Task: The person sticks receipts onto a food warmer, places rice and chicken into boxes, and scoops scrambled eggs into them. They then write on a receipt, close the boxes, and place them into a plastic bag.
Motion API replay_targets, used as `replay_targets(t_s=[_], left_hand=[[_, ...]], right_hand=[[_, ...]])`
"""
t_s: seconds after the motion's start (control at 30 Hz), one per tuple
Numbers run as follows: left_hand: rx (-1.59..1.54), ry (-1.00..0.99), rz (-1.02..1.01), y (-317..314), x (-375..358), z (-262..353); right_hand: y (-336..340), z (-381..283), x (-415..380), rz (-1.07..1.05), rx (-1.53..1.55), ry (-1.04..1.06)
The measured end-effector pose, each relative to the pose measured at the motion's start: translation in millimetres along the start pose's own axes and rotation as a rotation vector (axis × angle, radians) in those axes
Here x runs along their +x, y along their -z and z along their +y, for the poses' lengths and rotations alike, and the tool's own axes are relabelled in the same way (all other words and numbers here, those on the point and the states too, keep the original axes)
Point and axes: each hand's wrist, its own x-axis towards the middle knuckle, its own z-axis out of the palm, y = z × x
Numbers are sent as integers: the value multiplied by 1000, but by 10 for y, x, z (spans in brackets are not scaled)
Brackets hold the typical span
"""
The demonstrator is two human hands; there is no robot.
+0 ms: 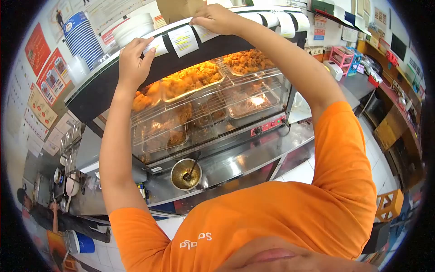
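Note:
My left hand (135, 65) is raised to the top edge of a heated food display cabinet (113, 77), fingers bent over the edge. Its thumb and forefinger close on a white printed order slip (157, 45). Farther right, my right hand (215, 20) has its fingers curled at the same edge, on the top of another order slip (205, 33) that is partly hidden. Between the hands hangs a slip with yellow highlighting (183, 41). More slips (285, 25) hang along the edge to the right. Trays of fried chicken (192, 79) sit behind the glass.
A metal bowl (186, 174) with a ladle in it stands on the steel counter (235, 163). Stacked blue-striped cups (84, 38), white tubs (133, 29) and a cardboard box (179, 9) are on top of the cabinet. Another person (45, 211) works at far left.

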Motion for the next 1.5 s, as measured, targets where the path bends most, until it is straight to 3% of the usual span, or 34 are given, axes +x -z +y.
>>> replay_targets(t_s=[0.13,0.4,0.47,0.5,0.53,0.57,0.63,0.67,0.77,0.97,1.07,1.13,1.17,1.2,1.23,1.3,1.33,1.37,1.4,1.43,1.47,1.5], left_hand=[[-41,80,-56,1,-22,31],[-90,63,14,-54,57,4],[-101,67,9,-50,57,23],[-119,103,2,-38,27,47],[-137,138,-6,-24,-9,73],[-142,123,-8,-17,-9,76],[-125,114,-24,-13,19,49],[-128,89,-13,-24,35,38],[-47,82,-30,-24,70,65],[65,-4,-61,-158,259,169],[85,90,-117,-222,335,180],[43,46,-55,-282,329,157],[8,32,-5,-296,249,158],[49,118,-84,-284,153,142],[45,118,-81,-331,95,172],[198,48,118,-498,-27,256],[166,147,153,-559,-176,225],[2,224,317,-611,-258,359],[-164,298,487,-685,-351,509],[-77,190,498,-761,-558,545],[-439,463,632,-860,-476,1142],[-586,498,615,-1081,-586,1507]], right_hand=[[138,-88,-54,-203,-99,37],[179,86,49,-106,-267,11],[105,-186,180,-284,-172,-66],[-83,-231,173,81,-214,247],[-264,-274,246,156,-133,286],[-356,-325,294,19,4,263],[-416,-379,277,-36,-422,585],[-495,-373,272,65,-243,365],[-321,-393,192,24,-187,152],[-106,-422,103,-109,-196,12],[-51,-428,-16,191,-142,143],[85,-627,-418,380,21,167],[280,-820,-725,109,141,-4],[209,-916,-1097,164,223,3],[227,-1035,-1529,6,363,-69],[181,-1151,-2449,-242,703,-242],[93,-1233,-3004,-298,853,-471],[-32,-1390,-3594,-295,921,-840],[-124,-1486,-4191,-332,821,-1196],[-124,-1652,-4742,-177,724,-1273],[-75,-1808,-5198,-151,557,-1388],[287,-2021,-5194,-116,702,-1621]])
